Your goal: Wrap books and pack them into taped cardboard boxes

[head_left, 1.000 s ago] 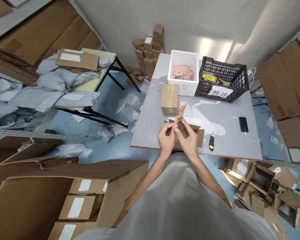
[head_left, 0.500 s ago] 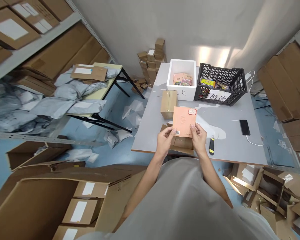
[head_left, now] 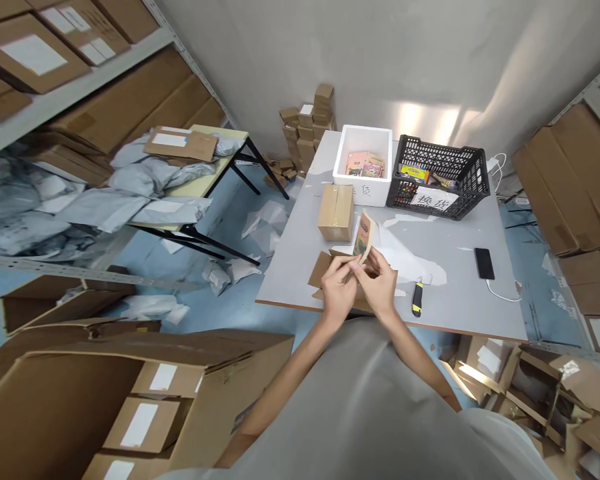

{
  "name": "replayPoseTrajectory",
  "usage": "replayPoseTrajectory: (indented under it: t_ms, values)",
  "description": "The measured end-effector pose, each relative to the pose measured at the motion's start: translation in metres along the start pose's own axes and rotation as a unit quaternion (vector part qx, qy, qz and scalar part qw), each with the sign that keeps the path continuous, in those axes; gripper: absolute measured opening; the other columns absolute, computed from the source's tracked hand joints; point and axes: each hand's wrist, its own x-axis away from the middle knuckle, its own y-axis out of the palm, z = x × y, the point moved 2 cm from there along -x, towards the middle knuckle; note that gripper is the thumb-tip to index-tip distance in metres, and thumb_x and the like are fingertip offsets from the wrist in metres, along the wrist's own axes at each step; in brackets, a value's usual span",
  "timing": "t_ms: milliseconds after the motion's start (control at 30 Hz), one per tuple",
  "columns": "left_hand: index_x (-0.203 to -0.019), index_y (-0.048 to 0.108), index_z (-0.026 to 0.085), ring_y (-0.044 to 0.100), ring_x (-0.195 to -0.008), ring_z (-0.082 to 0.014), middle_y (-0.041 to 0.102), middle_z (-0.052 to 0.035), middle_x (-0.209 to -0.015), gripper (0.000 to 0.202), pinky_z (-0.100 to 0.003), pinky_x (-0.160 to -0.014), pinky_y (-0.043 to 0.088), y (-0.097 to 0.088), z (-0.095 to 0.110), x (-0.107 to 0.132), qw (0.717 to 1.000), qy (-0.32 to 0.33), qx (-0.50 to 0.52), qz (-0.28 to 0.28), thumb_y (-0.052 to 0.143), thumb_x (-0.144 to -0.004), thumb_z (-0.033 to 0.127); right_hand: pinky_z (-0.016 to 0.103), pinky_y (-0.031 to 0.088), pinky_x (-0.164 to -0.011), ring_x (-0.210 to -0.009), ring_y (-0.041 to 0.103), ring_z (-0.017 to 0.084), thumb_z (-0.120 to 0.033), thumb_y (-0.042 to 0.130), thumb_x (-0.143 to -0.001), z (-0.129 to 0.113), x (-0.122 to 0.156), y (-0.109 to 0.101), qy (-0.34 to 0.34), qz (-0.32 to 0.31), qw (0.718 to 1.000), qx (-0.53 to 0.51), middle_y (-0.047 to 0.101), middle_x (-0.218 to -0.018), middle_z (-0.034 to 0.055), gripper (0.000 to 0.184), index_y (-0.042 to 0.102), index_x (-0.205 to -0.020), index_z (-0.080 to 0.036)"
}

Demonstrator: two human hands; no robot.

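A thin booklet (head_left: 365,237) with a picture on its cover is held upright and edge-on above the near side of the grey table. My left hand (head_left: 339,285) pinches its lower left edge, and my right hand (head_left: 377,279) grips the lower right, fingertips close together. Under my hands is an open cardboard box (head_left: 319,270), mostly hidden by them. Just beyond stands a closed cardboard box (head_left: 337,213). To the right of my right hand lies a black and yellow utility knife (head_left: 417,299).
At the table's (head_left: 460,280) back stand a white foam box (head_left: 363,190) with booklets inside and a black plastic crate (head_left: 437,177) holding colourful packs. A phone (head_left: 485,263) on a cable lies right. Parcels (head_left: 173,212) cover a side table; a large carton (head_left: 70,400) stands lower left.
The booklet has turned from its flat pink back to nearly edge-on, showing its cover. Both hands have come closer together at its bottom. The view has shifted slightly.
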Motion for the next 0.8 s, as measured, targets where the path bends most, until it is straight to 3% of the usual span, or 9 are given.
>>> replayPoseTrajectory:
  t_ms: [67,133,267,367,433,567,733,800]
  values:
    - [-0.128,0.087,0.026,0.078,-0.114,-0.0238,0.081,-0.0103,-0.119,0.032,-0.041,-0.104,0.065,0.004,-0.003,0.002,0.999,0.031,-0.025,-0.033,0.071,-0.11,0.047,0.041,0.07,-0.099,-0.112,0.084,0.028,-0.065,0.075,-0.1,0.003,-0.007,-0.004,0.006,0.014,1.0,-0.007,0.088,-0.123,0.0084,0.049,0.082,-0.125,-0.023]
    - [-0.133,0.085,0.026,0.075,-0.126,-0.0271,0.08,-0.0129,-0.131,0.039,-0.046,-0.113,0.062,0.0,-0.012,-0.001,0.998,0.021,-0.051,-0.029,0.074,-0.107,0.053,0.039,0.07,-0.093,-0.102,0.083,0.026,-0.066,0.069,-0.103,0.006,-0.017,-0.014,0.012,0.024,0.999,-0.024,0.088,-0.111,0.0079,0.048,0.083,-0.116,-0.022]
    - [-0.129,0.085,0.021,0.075,-0.127,-0.0311,0.079,-0.0173,-0.138,0.061,-0.045,-0.109,0.063,-0.02,-0.037,-0.016,0.989,-0.146,0.028,0.025,0.086,-0.092,0.069,0.037,0.068,-0.086,-0.095,0.082,0.027,-0.072,0.077,-0.093,0.011,-0.029,-0.032,0.041,0.01,0.997,-0.065,0.088,-0.106,0.0095,0.058,0.085,-0.114,-0.019]
    - [-0.109,0.089,0.018,0.079,-0.113,-0.0301,0.086,-0.015,-0.116,0.064,-0.044,-0.105,0.063,-0.023,-0.047,-0.021,0.95,-0.268,0.156,-0.022,0.093,-0.08,0.075,0.036,0.068,-0.081,-0.094,0.081,0.027,-0.076,0.079,-0.089,0.013,-0.029,-0.035,0.072,-0.014,0.994,-0.078,0.088,-0.109,0.0107,0.065,0.086,-0.117,-0.018]
    - [-0.099,0.09,0.018,0.08,-0.103,-0.028,0.087,-0.0124,-0.103,0.064,-0.042,-0.102,0.064,-0.021,-0.047,-0.021,0.934,-0.299,0.192,-0.025,0.099,-0.071,0.075,0.037,0.068,-0.081,-0.095,0.081,0.027,-0.078,0.079,-0.088,0.014,-0.028,-0.033,0.078,-0.023,0.993,-0.081,0.088,-0.111,0.011,0.067,0.086,-0.118,-0.018]
    - [-0.094,0.09,0.019,0.078,-0.093,-0.0241,0.087,-0.0101,-0.098,0.06,-0.038,-0.092,0.064,-0.017,-0.04,-0.018,0.946,-0.275,0.172,0.016,0.101,-0.069,0.072,0.041,0.07,-0.092,-0.104,0.083,0.029,-0.078,0.078,-0.089,0.018,-0.027,-0.03,0.077,-0.024,0.994,-0.076,0.089,-0.114,0.0121,0.069,0.086,-0.121,-0.017]
    - [-0.098,0.09,0.019,0.078,-0.094,-0.0237,0.086,-0.0095,-0.1,0.055,-0.038,-0.092,0.064,-0.016,-0.032,-0.018,0.965,-0.214,0.138,0.057,0.096,-0.079,0.07,0.051,0.061,-0.121,-0.135,0.078,0.032,-0.07,0.077,-0.095,0.012,-0.018,-0.032,0.034,0.088,0.995,-0.033,0.08,-0.145,0.0173,0.068,0.081,-0.137,-0.018]
    - [-0.098,0.089,0.019,0.077,-0.092,-0.0231,0.084,-0.0087,-0.097,0.052,-0.038,-0.092,0.064,-0.013,-0.026,-0.016,0.975,-0.178,0.111,0.078,0.092,-0.084,0.069,0.051,0.06,-0.123,-0.137,0.077,0.03,-0.068,0.074,-0.099,0.006,-0.009,-0.027,0.027,0.085,0.996,-0.022,0.078,-0.149,0.0162,0.063,0.08,-0.14,-0.021]
